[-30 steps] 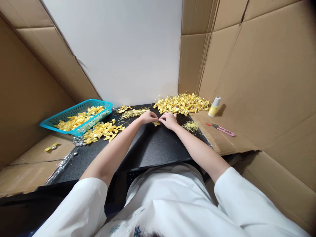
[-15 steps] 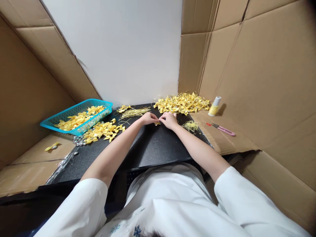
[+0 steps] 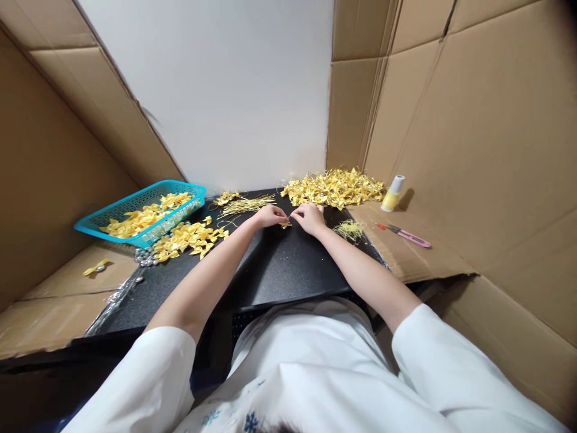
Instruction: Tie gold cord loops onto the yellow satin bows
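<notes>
My left hand [image 3: 271, 216] is closed in a pinch on a small yellow ribbon bow [image 3: 285, 225] with a shiny bead, over the middle of the black table [image 3: 270, 270]. Just beside it, my right hand [image 3: 309, 218] has thumb and forefinger pinched together near the bow; what lies between them is too small to make out. Behind the left hand lies a bundle of gold cords [image 3: 246, 205]. Past the right hand rises a big heap of corded yellow bows [image 3: 336, 187].
A turquoise basket [image 3: 85, 229] with yellow bows stands at the left, loose bows [image 3: 187, 239] and silver beads [image 3: 145, 257] beside it. Thread scraps [image 3: 349, 230], pink thread snips [image 3: 412, 238] and a thread spool [image 3: 392, 193] lie rightward. Cardboard walls [image 3: 487, 144] flank the table.
The two hands have drawn slightly apart at the fingertips, and the bow sits a little further left with the left hand. Everything else looks the same.
</notes>
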Demonstrator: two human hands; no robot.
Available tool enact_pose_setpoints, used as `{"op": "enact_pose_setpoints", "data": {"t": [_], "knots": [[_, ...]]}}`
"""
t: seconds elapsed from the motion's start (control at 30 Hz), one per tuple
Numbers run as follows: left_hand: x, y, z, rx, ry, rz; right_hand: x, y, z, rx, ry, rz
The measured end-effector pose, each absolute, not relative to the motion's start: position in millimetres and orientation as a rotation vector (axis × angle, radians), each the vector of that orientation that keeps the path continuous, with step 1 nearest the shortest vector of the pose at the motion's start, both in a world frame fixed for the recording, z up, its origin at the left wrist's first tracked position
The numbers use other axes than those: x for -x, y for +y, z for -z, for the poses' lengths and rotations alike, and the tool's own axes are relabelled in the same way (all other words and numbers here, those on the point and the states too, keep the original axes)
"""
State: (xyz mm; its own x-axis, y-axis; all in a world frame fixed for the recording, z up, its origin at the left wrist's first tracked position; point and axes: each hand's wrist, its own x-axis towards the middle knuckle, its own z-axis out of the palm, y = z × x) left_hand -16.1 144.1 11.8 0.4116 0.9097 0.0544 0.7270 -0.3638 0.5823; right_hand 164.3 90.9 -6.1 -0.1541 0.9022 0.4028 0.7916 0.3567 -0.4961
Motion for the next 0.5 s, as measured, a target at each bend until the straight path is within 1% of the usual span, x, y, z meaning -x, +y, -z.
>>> {"op": "enact_pose_setpoints", "data": {"t": [0.13, 0.23, 0.33, 0.5], "knots": [[17.7, 147.0, -13.8, -2.111, 1.369, -0.628, -163.7, 93.3, 8.5, 1.456, -1.978, -0.225], [18.8, 149.4, -12.8, -1.982, 1.218, -0.696, -163.4, 95.1, 10.2, 1.455, -1.977, -0.223], [17.6, 150.8, -10.3, -1.871, 1.086, -0.686, -163.0, 95.6, 10.6, 1.454, -1.979, -0.219], [11.2, 150.5, -7.7, -1.913, 1.091, -0.686, -161.1, 94.0, 8.4, 1.449, -2.003, -0.211]]}}
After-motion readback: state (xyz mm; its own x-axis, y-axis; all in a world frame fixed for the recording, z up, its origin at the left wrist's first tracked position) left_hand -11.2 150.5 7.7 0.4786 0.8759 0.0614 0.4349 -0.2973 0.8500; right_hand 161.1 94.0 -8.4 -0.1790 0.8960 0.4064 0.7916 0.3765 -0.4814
